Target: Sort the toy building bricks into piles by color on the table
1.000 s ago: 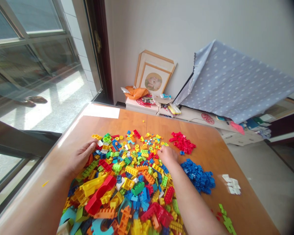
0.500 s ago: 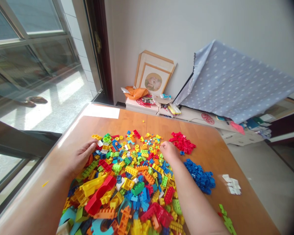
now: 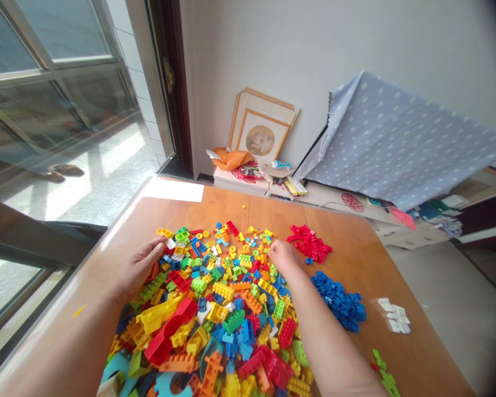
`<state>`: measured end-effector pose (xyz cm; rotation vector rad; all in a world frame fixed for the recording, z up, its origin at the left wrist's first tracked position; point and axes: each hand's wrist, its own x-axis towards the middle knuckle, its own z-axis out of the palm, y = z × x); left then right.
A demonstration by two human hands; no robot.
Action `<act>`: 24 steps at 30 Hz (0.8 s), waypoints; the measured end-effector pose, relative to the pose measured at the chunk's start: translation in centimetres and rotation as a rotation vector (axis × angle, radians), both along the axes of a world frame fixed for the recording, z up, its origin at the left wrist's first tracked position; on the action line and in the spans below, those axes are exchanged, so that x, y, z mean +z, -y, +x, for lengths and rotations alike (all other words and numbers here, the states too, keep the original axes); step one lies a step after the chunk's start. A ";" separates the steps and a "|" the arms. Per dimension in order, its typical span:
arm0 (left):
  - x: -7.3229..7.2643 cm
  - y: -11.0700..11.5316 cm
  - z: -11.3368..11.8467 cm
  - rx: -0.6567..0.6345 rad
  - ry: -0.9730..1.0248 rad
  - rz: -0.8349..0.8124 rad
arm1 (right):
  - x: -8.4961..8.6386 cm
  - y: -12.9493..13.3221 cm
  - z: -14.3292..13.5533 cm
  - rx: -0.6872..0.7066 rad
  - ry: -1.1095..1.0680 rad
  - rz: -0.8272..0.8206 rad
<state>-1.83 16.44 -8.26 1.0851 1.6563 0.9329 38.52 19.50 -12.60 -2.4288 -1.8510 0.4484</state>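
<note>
A large mixed pile of toy building bricks (image 3: 222,289) in red, yellow, green, blue, orange and white spreads between my forearms. At the pile's left edge rests my left hand (image 3: 145,261), its fingers stretched out beside a small white brick (image 3: 171,243). I see no brick held in it. My right hand (image 3: 284,257) is over the pile's right edge, near small yellow bricks, with its fingers curled in a pinch. Whatever is between those fingertips is hidden. Just beyond that hand lies a heap of red bricks (image 3: 310,243), with one blue brick (image 3: 308,261) beside it.
Right of my right forearm are a heap of blue bricks (image 3: 339,300), a group of white bricks (image 3: 393,316) and green bricks (image 3: 384,375). White paper (image 3: 173,189) lies at the wooden table's (image 3: 297,212) far left. Behind stands a low cabinet (image 3: 326,197) with a cloth-covered object (image 3: 397,143).
My right hand has shifted very slightly to the left and down over the pile. My left hand stays in place. The whole view has moved a little.
</note>
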 end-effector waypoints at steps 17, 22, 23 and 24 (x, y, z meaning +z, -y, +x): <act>-1.9 -0.2 -1.5 -0.055 -0.046 -0.008 | 1.9 12.4 6.1 -0.511 -0.748 0.480; -2.6 -0.3 -2.1 -0.162 -0.134 0.011 | 2.0 19.3 9.6 -0.722 -0.722 0.596; -2.6 -0.4 -2.1 -0.175 -0.154 0.001 | 2.0 20.5 10.1 -0.738 -0.688 0.628; -2.6 -0.6 -2.0 -0.184 -0.162 -0.012 | 2.0 21.6 10.5 -0.754 -0.650 0.656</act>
